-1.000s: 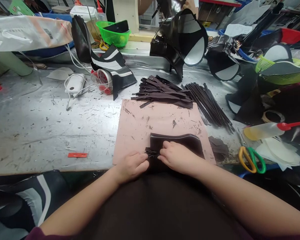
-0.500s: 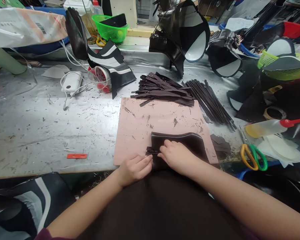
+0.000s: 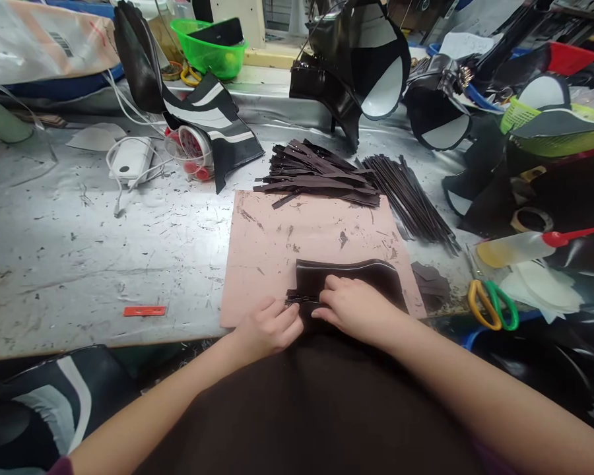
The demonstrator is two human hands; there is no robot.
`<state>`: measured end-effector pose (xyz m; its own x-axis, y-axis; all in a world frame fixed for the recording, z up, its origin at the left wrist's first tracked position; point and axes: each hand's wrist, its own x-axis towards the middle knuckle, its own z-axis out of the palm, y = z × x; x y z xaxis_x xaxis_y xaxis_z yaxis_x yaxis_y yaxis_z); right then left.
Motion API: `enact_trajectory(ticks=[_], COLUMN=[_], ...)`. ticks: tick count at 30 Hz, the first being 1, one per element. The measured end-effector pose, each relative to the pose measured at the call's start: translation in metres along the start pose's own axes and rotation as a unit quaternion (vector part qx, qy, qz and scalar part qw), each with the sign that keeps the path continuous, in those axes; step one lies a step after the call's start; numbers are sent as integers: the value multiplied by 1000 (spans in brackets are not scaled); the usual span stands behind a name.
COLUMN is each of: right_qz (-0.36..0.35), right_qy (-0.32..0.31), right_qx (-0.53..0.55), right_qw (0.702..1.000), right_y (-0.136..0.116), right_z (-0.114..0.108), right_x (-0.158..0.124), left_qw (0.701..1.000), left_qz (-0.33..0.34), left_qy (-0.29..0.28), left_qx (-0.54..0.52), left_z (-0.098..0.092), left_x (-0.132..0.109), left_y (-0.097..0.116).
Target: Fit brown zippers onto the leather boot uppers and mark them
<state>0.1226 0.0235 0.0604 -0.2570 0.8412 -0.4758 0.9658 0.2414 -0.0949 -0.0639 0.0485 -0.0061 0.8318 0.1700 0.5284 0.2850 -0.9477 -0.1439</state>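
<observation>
A dark brown leather piece [image 3: 349, 270] lies along the front of a pink board [image 3: 267, 244], partly under my hands. At its left end the end of a dark zipper [image 3: 293, 297] sticks out. My left hand [image 3: 270, 326] is closed, with thumb and fingertips pinching the zipper's end. My right hand [image 3: 351, 307] has curled fingers on the leather and zipper, a little right of the left hand; the pinch itself is partly hidden. Behind the board lies a heap of dark zippers [image 3: 317, 175], and beside it a bundle of thin dark strips [image 3: 408, 198].
Scissors [image 3: 492, 303] with yellow and green handles lie at the right edge, near a glue bottle [image 3: 515, 249]. An orange-red strip [image 3: 144, 311] lies front left. A white corded device [image 3: 132, 159] and a green basket [image 3: 210, 49] stand farther back, near black boot uppers [image 3: 346, 72].
The view has shifted slightly, so the bench items sit a little farther left. My left hand's fingers have moved slightly at the zipper's end; the right hand stays on the leather.
</observation>
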Motion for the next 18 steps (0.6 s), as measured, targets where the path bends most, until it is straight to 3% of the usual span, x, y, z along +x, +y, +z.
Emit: enact_trajectory(ticks=[6, 18], right_qz=[40, 50], right_qy=[1, 3], right_qx=[66, 32], right_qw=[997, 998], right_y=[18, 18], right_z=[-2, 6], right_x=[-14, -4], left_qw=[999, 991], left_qz=[3, -39], left_qy=[-39, -124], left_qx=[4, -38], left_z=[-6, -4], left_x=[3, 3], left_y=[-3, 5])
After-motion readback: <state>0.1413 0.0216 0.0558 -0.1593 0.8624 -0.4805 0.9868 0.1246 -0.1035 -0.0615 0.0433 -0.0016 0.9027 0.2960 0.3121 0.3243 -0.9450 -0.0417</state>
